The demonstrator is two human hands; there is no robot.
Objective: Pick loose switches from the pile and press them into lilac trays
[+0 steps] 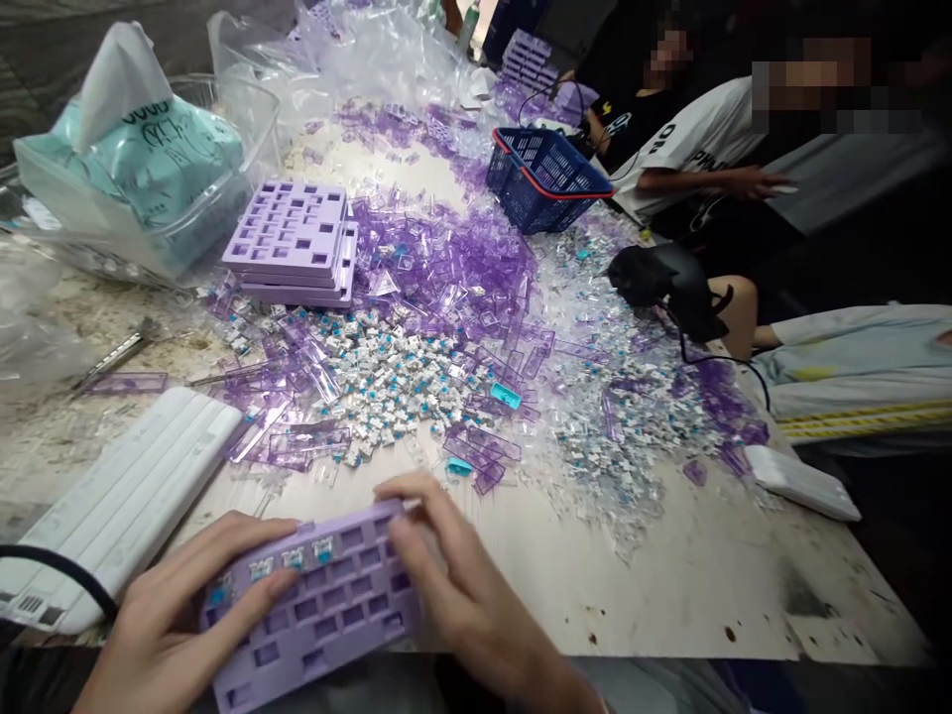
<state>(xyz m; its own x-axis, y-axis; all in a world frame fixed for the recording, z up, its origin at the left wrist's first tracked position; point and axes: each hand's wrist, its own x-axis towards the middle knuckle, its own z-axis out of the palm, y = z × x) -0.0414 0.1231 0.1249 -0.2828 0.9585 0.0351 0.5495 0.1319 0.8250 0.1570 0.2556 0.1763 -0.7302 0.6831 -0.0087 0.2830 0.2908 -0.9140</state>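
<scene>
While your left hand [175, 625] and right hand [465, 585] clamp the lilac slotted plate [331, 605] between curled fingers [423, 516], its open face turns toward you, showing a few blue-stemmed switches [294, 558] seated along the top row; your fingers hide its underside. Beyond your fingertips, loose switches [394, 372] spill across the tabletop [669, 585], with stacked plates [290, 243] farther off.

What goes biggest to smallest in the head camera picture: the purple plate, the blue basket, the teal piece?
1. Purple plate and blue basket: unsure, since the plate is nearer the camera.
2. Teal piece: smallest.
</scene>
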